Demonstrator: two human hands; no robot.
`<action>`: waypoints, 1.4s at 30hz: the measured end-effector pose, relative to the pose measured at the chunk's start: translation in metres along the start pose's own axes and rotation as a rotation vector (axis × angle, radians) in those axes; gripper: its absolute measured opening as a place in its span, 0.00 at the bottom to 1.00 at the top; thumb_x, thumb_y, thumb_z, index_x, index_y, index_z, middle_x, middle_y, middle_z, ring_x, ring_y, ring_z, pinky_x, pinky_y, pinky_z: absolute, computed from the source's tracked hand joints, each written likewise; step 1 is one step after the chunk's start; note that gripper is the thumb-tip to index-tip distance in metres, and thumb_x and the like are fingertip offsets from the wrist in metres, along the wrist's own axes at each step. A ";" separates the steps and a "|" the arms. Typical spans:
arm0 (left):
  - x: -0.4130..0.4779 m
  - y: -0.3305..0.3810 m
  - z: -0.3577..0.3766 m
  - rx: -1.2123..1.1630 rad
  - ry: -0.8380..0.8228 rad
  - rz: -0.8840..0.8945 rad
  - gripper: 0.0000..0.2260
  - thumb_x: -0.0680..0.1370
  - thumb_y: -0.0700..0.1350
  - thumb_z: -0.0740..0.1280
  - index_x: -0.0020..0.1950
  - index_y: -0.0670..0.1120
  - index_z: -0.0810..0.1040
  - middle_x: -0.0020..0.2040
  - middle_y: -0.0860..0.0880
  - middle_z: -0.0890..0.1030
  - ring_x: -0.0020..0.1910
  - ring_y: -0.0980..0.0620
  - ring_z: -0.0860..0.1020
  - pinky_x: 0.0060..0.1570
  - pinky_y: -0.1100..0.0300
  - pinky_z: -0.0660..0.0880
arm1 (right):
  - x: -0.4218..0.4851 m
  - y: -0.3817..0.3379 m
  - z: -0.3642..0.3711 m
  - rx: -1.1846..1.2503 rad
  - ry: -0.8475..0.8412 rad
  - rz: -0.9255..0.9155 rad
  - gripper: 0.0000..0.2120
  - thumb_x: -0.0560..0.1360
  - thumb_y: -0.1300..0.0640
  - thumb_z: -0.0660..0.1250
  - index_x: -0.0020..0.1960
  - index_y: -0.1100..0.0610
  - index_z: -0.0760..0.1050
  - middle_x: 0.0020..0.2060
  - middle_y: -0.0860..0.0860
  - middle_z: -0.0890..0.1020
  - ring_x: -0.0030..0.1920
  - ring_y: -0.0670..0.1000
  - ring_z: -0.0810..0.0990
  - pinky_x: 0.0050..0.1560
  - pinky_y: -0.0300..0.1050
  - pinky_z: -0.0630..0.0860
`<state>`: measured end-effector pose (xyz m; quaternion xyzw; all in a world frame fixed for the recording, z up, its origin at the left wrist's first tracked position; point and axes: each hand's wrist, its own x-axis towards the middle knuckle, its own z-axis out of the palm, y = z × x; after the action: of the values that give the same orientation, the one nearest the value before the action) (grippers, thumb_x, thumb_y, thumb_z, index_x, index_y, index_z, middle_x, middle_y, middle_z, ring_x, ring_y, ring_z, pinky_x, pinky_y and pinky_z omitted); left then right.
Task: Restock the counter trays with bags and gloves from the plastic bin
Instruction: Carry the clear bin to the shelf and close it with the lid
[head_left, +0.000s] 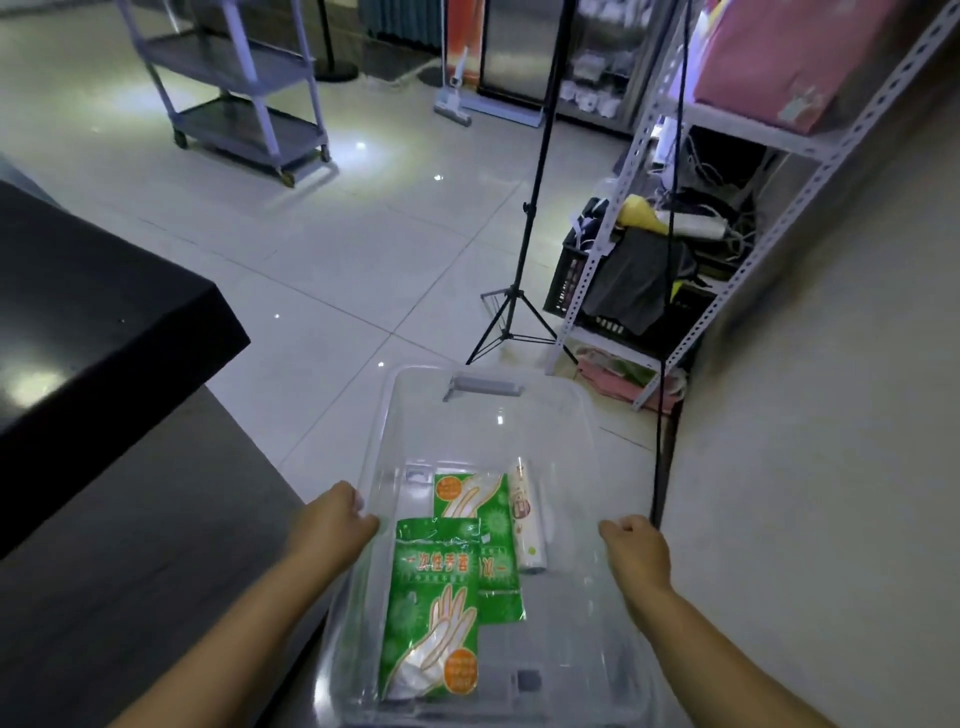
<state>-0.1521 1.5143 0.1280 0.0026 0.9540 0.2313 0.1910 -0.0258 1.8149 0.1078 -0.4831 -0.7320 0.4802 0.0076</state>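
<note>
I carry a clear plastic bin (483, 415) in front of me, above the tiled floor. My left hand (332, 519) grips its left rim and my right hand (631, 548) grips its right rim. Inside lie two green packs of disposable gloves, one near me (434, 608) overlapping the other (488, 519). A white roll of bags (527, 519) lies along the right of the packs. A grey latch (485, 387) sits on the bin's far rim.
A dark counter (93, 291) stands at the left, its corner close to the bin. A black tripod (519, 291) and a metal shelf rack (727, 218) with crates stand ahead right. A grey wheeled cart (244, 88) stands far left. A wall runs along the right.
</note>
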 end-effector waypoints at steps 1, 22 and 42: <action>0.016 0.003 -0.002 -0.001 0.003 -0.013 0.07 0.72 0.47 0.67 0.43 0.47 0.70 0.40 0.48 0.75 0.41 0.46 0.74 0.37 0.59 0.65 | 0.015 -0.011 0.006 0.001 -0.005 -0.002 0.10 0.74 0.60 0.63 0.35 0.58 0.67 0.31 0.52 0.71 0.30 0.50 0.69 0.30 0.41 0.65; 0.321 0.092 -0.075 -0.302 0.149 -0.184 0.04 0.71 0.45 0.65 0.43 0.48 0.72 0.42 0.49 0.78 0.40 0.47 0.75 0.36 0.59 0.66 | 0.270 -0.290 0.118 -0.096 0.011 -0.160 0.06 0.70 0.59 0.64 0.35 0.58 0.72 0.30 0.53 0.75 0.30 0.52 0.71 0.33 0.42 0.68; 0.556 0.043 -0.210 -0.471 0.372 -0.530 0.04 0.70 0.46 0.67 0.43 0.49 0.73 0.46 0.51 0.79 0.43 0.46 0.77 0.38 0.59 0.66 | 0.430 -0.562 0.369 -0.223 -0.303 -0.394 0.10 0.69 0.58 0.63 0.30 0.56 0.67 0.27 0.51 0.71 0.28 0.51 0.67 0.31 0.44 0.66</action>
<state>-0.7480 1.5118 0.1173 -0.3295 0.8608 0.3828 0.0633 -0.8233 1.8251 0.1138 -0.2519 -0.8530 0.4529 -0.0622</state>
